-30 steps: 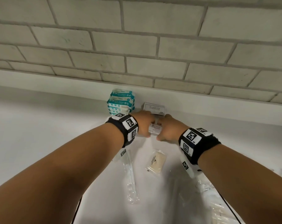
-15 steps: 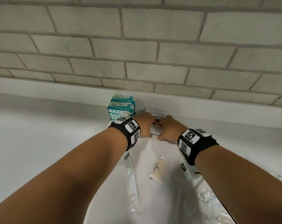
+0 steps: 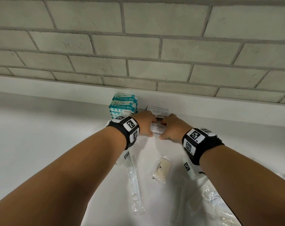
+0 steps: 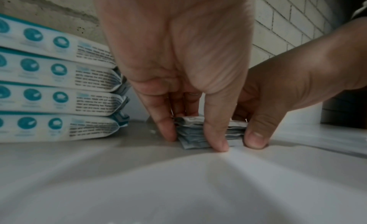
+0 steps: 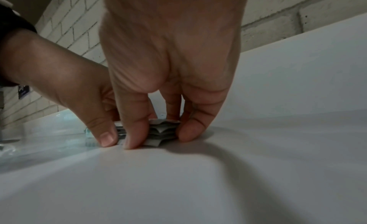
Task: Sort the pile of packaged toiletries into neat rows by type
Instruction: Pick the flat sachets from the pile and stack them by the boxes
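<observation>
A small stack of white shampoo sachets (image 3: 157, 128) lies on the white counter (image 3: 40, 144) near the wall. My left hand (image 3: 146, 127) grips its left side and my right hand (image 3: 170, 129) grips its right side. In the left wrist view my fingers and thumb bracket the stack (image 4: 195, 133), fingertips down on the counter. The right wrist view shows the same hold on the stack (image 5: 161, 130) from the other side. Another shampoo sachet (image 3: 158, 110) lies just behind, against the wall ledge. A stack of teal wipes packs (image 3: 123, 106) stands to the left.
A cream soap packet (image 3: 161, 168) lies behind my wrists. A toothbrush in clear wrap (image 3: 135, 181) lies under my left forearm. Several clear-wrapped packets (image 3: 210, 195) sit under my right forearm. A brick wall (image 3: 138, 46) closes the far side.
Both hands have stayed on the sachet stack, squeezing its sides with hardly any shift. The head view has tilted slightly.
</observation>
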Available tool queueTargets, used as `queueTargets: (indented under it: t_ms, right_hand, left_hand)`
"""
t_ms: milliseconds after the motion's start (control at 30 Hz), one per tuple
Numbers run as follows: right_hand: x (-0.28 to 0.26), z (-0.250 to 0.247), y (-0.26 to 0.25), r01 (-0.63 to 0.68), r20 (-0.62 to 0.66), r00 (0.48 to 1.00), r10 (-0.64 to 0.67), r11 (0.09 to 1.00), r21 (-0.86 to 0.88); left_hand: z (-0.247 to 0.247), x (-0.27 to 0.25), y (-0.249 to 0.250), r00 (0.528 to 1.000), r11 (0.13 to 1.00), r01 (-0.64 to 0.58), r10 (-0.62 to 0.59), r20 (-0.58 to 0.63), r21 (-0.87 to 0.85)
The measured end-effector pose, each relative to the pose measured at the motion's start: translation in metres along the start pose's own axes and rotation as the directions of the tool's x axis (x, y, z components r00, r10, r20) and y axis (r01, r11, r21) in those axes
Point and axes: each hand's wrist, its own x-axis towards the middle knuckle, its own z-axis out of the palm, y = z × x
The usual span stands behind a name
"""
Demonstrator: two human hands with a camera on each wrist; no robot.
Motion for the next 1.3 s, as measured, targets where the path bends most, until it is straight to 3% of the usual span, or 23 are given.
queueTargets:
  t_ms: [200, 467, 633, 733, 833, 967, 1067, 1200, 1300]
  right_hand:
    - [-0.007, 0.001, 0.000, 0.003, -0.018, 1.000, -0.003, 0.999, 0.039]
    - [-0.033, -0.006, 0.018, -0.031, -0.039, 0.999, 0.038, 0.986, 0.166]
    - [-0.075, -0.025, 0.042, -0.079, 0.029, 0.997, 0.076, 0.988, 0.130]
    - [-0.115, -0.028, 0.061, -0.091, 0.018, 0.996, 0.090, 0.989, 0.117]
    - [-0.161, -0.028, 0.079, -0.121, 0.024, 0.993, 0.119, 0.984, 0.129]
    - [-0.227, -0.027, 0.090, -0.146, 0.018, 0.989, 0.145, 0.987, 0.060]
    - [-0.275, -0.023, 0.091, -0.245, 0.137, 0.960, 0.246, 0.969, -0.023]
    - [-0.327, -0.006, 0.093, -0.285, 0.371, 0.878, 0.301, 0.953, -0.099]
    - [-0.350, 0.008, 0.099, -0.307, 0.307, 0.887, 0.345, 0.937, -0.166]
  left_hand:
    - [0.000, -0.005, 0.001, 1.000, 0.999, 0.023, -0.023, -0.013, -0.023]
    - [0.006, -0.032, 0.002, 0.982, 0.995, 0.103, -0.103, -0.160, -0.008]
    - [0.007, -0.065, 0.016, 0.943, 0.996, 0.085, -0.086, -0.323, -0.015]
    - [0.015, -0.092, 0.036, 0.929, 0.996, 0.067, -0.083, -0.360, -0.056]
    - [0.024, -0.118, 0.064, 0.952, 0.995, 0.040, -0.065, -0.298, -0.089]
    - [0.041, -0.148, 0.105, 0.982, 0.989, -0.124, 0.111, -0.153, -0.080]
    - [0.052, -0.166, 0.137, 0.954, 0.953, -0.295, 0.297, 0.025, -0.063]
    - [0.068, -0.183, 0.175, 0.888, 0.895, -0.444, 0.436, 0.146, 0.031]
    - [0.076, -0.187, 0.187, 0.889, 0.883, -0.437, 0.395, 0.231, 0.170]
